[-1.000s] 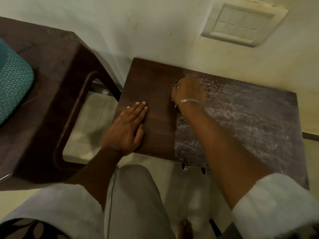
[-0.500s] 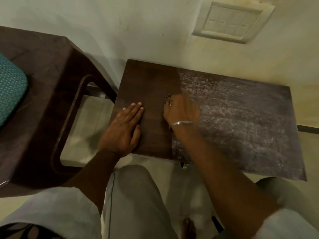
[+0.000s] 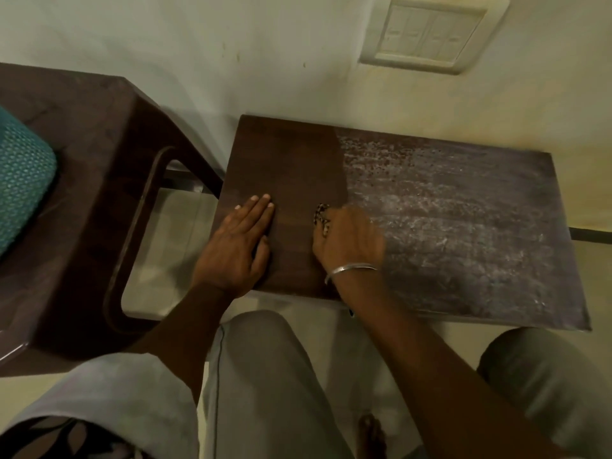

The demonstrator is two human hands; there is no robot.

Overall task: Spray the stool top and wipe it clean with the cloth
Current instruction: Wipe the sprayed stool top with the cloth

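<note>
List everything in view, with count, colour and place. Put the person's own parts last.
stool top: one, dark brown, against the wall; left part clean, right part whitish and speckled
cloth: one, patterned dark and light, under the right hand, mostly hidden
chair: one, dark brown, left of the stool
cushion: one, teal, on the chair, left edge
switch plate: one, cream, wall, upper right
bangle: one, silver, right wrist
left hand: one, flat on the clean part
right hand: one, grips the cloth
bare foot: one, bottom edge
</note>
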